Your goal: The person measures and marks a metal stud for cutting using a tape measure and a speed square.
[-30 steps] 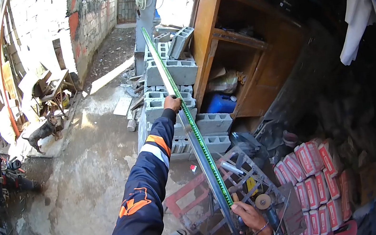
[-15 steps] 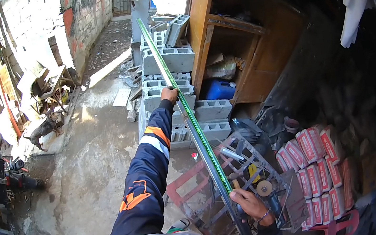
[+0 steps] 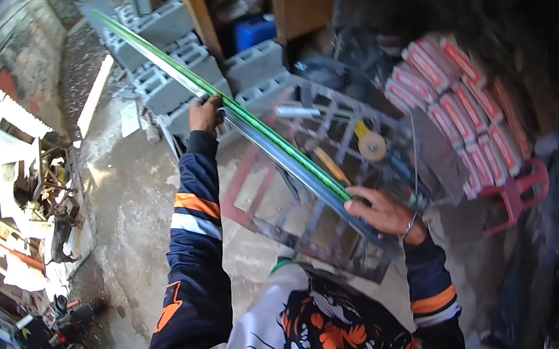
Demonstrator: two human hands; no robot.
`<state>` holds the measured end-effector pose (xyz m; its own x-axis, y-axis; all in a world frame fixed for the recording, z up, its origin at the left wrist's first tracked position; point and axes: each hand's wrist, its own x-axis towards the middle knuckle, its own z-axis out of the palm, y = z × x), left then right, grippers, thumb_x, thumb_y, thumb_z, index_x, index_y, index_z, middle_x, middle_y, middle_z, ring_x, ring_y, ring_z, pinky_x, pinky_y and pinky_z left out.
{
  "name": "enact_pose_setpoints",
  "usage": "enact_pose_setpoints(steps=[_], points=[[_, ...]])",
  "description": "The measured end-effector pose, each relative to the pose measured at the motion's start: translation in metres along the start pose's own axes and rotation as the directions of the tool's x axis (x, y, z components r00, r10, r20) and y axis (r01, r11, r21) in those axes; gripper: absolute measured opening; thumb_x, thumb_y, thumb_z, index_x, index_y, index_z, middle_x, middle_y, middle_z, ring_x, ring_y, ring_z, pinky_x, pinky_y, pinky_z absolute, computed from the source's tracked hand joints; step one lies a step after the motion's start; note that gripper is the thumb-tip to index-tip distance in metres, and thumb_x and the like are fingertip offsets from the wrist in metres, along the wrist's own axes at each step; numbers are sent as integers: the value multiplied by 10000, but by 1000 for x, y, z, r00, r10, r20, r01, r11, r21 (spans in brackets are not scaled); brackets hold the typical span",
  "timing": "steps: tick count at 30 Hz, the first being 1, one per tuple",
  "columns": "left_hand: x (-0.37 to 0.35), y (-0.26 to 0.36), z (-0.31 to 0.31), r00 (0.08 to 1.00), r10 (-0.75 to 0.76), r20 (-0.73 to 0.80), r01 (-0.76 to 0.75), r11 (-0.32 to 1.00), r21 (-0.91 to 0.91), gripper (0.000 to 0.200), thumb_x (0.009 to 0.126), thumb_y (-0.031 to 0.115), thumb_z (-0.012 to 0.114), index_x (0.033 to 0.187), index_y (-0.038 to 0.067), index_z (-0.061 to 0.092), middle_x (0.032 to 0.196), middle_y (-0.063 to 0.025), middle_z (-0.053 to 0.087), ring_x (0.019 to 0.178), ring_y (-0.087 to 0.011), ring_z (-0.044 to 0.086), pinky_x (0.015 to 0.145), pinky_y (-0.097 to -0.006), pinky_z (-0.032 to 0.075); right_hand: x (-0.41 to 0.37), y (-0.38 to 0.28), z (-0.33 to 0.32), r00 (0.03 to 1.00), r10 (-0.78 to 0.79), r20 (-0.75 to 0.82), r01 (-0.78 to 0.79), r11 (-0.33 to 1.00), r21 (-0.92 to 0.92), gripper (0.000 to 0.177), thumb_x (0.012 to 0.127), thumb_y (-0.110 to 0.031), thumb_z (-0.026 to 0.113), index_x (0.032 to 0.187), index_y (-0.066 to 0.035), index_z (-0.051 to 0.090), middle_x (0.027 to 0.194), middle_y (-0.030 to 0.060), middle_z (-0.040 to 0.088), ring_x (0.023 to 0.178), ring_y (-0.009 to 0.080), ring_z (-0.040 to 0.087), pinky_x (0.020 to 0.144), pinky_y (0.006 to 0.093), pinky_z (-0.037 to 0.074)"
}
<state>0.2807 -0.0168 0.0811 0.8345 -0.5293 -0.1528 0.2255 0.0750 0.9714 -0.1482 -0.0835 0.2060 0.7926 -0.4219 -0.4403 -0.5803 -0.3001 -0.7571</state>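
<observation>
A long metal bar (image 3: 267, 139) with a green tape measure (image 3: 253, 115) stretched along it runs diagonally from the upper left to the lower right. My left hand (image 3: 206, 115) is closed around the bar and tape near the middle. At the lower right end, my right hand (image 3: 381, 211) grips the bar, its thumb and fingers by the end of the green tape. Below the bar lies a rusty metal frame (image 3: 249, 211), with a disc-fitted power tool (image 3: 372, 147) and a wooden handle (image 3: 330, 166) on it.
Grey hollow blocks (image 3: 184, 77) are stacked beneath the bar's far half, beside a wooden cabinet (image 3: 196, 11). Red-and-white bags (image 3: 466, 105) are piled at right above a pink plastic stool (image 3: 512, 202). A dog (image 3: 62, 237) stands at left near scrap wood.
The view has turned and moved toward the right. The bar now slants more to the upper left, still held in both my hands, and my right arm shows more.
</observation>
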Motion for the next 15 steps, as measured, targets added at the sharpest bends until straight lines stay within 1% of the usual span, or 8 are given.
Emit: enact_pose_setpoints(steps=[2, 4, 6, 8, 9, 12, 14, 15], points=[[-50, -22, 21, 990, -73, 118, 75, 997, -15, 137, 939, 142, 617, 964, 7, 627, 784, -47, 628, 497, -109, 524, 414, -233, 397, -25, 60, 0, 999, 13, -31, -16, 995, -99, 547, 925, -410, 578, 1301, -13, 551, 937, 113, 654, 879, 181, 626, 735, 317, 503], [-98, -49, 44, 971, -144, 192, 148, 989, -4, 125, 938, 133, 625, 970, 13, 633, 782, -39, 627, 487, -108, 520, 414, -237, 406, -61, 100, -4, 994, 109, 7, -108, 993, -42, 518, 929, -363, 573, 1306, -9, 545, 973, 131, 658, 933, 201, 616, 853, 315, 463], [-142, -78, 65, 948, -179, 264, 182, 983, 13, 146, 924, 139, 656, 991, 10, 638, 779, -37, 634, 499, -110, 547, 418, -232, 416, -100, 139, -8, 984, 173, 32, -174, 984, 36, 492, 929, -338, 569, 1305, -21, 552, 978, 112, 646, 934, 182, 600, 838, 302, 463], [-186, -100, 87, 937, -206, 282, 200, 978, 53, 140, 916, 138, 668, 975, 13, 641, 769, -41, 638, 497, -116, 559, 421, -232, 419, -130, 179, -7, 989, 149, -18, -147, 986, 81, 469, 914, -320, 572, 1289, -38, 572, 907, 78, 622, 854, 161, 585, 781, 292, 463], [-208, -104, 98, 932, -203, 301, 190, 979, 73, 137, 913, 136, 671, 966, 13, 640, 768, -50, 647, 493, -116, 566, 417, -236, 418, -146, 190, -12, 976, 216, 3, -215, 974, 68, 462, 894, -308, 574, 1280, -54, 586, 842, 45, 587, 775, 138, 557, 714, 286, 450], [-250, -129, 118, 916, -269, 297, 237, 961, 140, 138, 930, 132, 644, 999, 13, 636, 858, -98, 706, 537, -118, 575, 460, -226, 446, -171, 214, -22, 934, 356, 39, -358, 931, 70, 463, 875, -318, 578, 1262, -64, 601, 796, 41, 570, 728, 124, 533, 670, 283, 436], [-276, -138, 130, 925, -263, 273, 217, 958, 187, 162, 940, 149, 635, 1032, 16, 629, 854, -109, 708, 531, -124, 578, 464, -230, 450, -170, 257, -10, 950, 312, -4, -311, 949, 44, 470, 870, -349, 587, 1251, -75, 607, 795, 70, 608, 749, 154, 579, 690, 314, 457], [-288, -140, 135, 938, -250, 241, 210, 961, 179, 180, 945, 156, 629, 1057, 16, 622, 849, -113, 707, 527, -127, 578, 464, -234, 451, -167, 272, -2, 973, 217, -74, -214, 976, 49, 474, 870, -361, 589, 1251, -79, 606, 808, 93, 631, 769, 183, 604, 708, 332, 466]])
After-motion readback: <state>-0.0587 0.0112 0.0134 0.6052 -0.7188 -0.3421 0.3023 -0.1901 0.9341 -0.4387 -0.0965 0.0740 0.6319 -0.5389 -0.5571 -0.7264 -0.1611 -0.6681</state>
